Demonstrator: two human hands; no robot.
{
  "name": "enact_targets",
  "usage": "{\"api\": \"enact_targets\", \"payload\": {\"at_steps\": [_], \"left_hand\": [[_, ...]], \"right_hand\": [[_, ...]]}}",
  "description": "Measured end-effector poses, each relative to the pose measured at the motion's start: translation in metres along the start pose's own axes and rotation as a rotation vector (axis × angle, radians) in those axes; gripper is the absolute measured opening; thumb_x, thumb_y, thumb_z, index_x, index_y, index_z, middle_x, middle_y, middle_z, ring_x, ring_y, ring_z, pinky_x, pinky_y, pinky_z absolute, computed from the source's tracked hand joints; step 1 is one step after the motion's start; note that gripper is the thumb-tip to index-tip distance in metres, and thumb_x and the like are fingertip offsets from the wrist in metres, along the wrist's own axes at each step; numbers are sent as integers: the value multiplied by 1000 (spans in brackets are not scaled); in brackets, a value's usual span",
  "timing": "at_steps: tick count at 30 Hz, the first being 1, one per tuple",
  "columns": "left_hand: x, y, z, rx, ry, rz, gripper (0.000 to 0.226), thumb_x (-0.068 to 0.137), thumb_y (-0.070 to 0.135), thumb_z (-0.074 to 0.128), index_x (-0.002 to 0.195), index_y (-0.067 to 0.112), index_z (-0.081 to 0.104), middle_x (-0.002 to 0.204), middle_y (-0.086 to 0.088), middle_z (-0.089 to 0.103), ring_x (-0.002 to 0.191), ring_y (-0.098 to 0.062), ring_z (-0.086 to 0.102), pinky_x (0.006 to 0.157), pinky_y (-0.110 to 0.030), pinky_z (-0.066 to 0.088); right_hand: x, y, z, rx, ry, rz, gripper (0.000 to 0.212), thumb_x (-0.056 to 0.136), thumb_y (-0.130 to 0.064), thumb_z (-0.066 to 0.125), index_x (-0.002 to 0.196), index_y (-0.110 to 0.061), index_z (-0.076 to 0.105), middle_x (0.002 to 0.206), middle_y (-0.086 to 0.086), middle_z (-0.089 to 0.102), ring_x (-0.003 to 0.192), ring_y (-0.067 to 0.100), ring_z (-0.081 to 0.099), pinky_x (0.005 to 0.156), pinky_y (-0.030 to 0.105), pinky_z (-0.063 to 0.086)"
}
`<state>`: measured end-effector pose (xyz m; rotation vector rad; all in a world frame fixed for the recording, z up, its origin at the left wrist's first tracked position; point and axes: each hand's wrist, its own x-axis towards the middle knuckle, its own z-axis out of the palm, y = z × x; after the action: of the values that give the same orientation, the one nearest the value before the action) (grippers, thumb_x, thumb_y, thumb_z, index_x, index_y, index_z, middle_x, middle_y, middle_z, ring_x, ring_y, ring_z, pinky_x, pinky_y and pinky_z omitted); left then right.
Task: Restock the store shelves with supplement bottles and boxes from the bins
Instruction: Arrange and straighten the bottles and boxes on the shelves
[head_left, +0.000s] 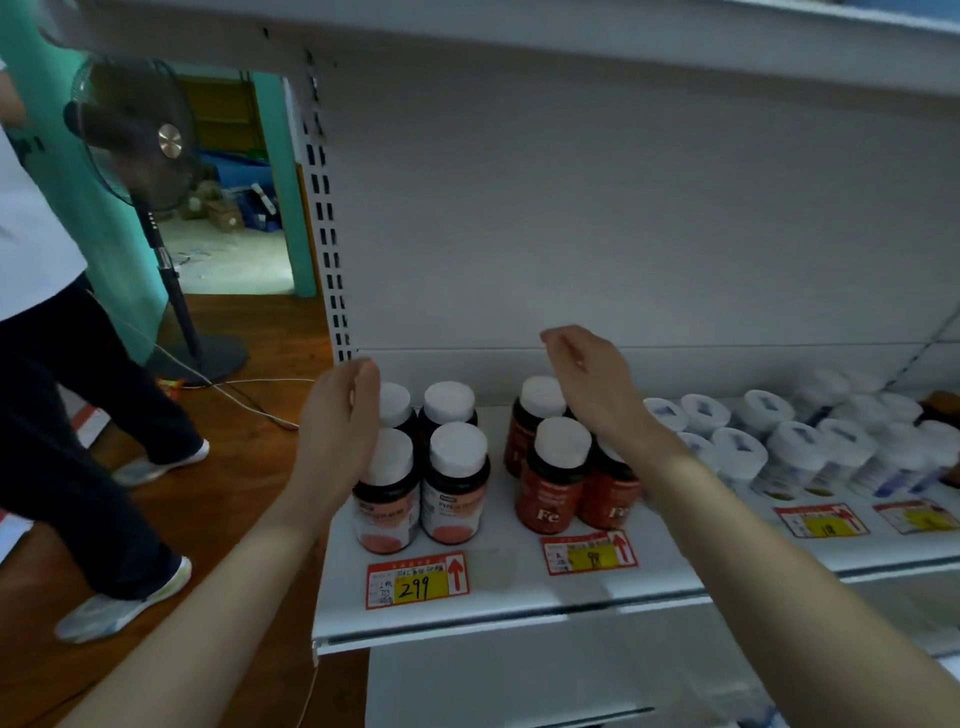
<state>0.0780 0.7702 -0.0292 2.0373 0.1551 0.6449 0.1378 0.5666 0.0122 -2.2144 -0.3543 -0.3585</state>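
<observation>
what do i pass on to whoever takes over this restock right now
Left hand: open, holds nothing, beside the pink-label bottles.
Right hand: open, holds nothing, above the red Fe bottles.
Stock: four pink-label bottles at the left end of the shelf, Fe bottles next to them, white tubs further right, all upright.
Done: these groups stand behind price tags.
Left: the bins are out of view; probably fetch more from them.
</observation>
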Motion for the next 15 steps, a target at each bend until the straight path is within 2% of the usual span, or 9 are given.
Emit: {"api": "enact_targets", "payload": {"at_steps": [3, 5, 7, 10, 13, 15], "left_hand": [[0, 25, 19, 160, -41, 170, 32, 99, 18, 37, 119, 1, 56, 121, -17, 58, 112, -25, 51, 90, -19, 31], [-8, 42, 35, 161, -60, 252, 33, 98, 13, 40, 124, -2, 53, 127, -18, 54, 119, -27, 48, 91, -9, 23], [-17, 57, 55, 109, -97, 274, 33, 97, 10, 42, 125, -3, 52, 130, -18, 52, 121, -28, 47, 91, -6, 21], [-30, 73, 89, 3, -193, 174, 37, 98, 14, 39, 133, 2, 45, 137, -12, 46, 127, -22, 42, 92, -5, 19], [-36, 75, 114, -96, -251, -13, 44, 99, 28, 35, 141, 13, 35, 144, -1, 39, 127, -6, 34, 95, -8, 18], [-36, 72, 123, -221, -259, -139, 47, 99, 34, 33, 143, 17, 31, 144, 6, 36, 124, 2, 30, 101, -13, 20]], "right_hand": [[11, 21, -32, -66, 56, 22, 27, 98, -16, 40, 103, 2, 60, 90, 14, 59, 83, 25, 52, 61, 22, 30], [15, 33, -48, -92, 64, 39, 26, 98, -16, 40, 99, 2, 60, 87, 11, 56, 80, 20, 48, 61, 21, 26], [16, 44, -60, -122, 45, 45, 26, 98, -15, 40, 98, 2, 60, 90, 11, 57, 80, 20, 48, 62, 21, 26], [14, 61, -65, -122, -22, 62, 27, 98, -15, 40, 107, 1, 59, 102, 12, 61, 92, 25, 54, 68, 20, 29], [9, 77, -57, -87, -115, 102, 33, 96, -21, 45, 125, -7, 53, 128, 10, 56, 117, 24, 51, 90, 22, 34], [5, 84, -48, -54, -187, 102, 39, 96, -23, 46, 133, -9, 46, 139, 8, 47, 127, 22, 43, 100, 24, 30]]}}
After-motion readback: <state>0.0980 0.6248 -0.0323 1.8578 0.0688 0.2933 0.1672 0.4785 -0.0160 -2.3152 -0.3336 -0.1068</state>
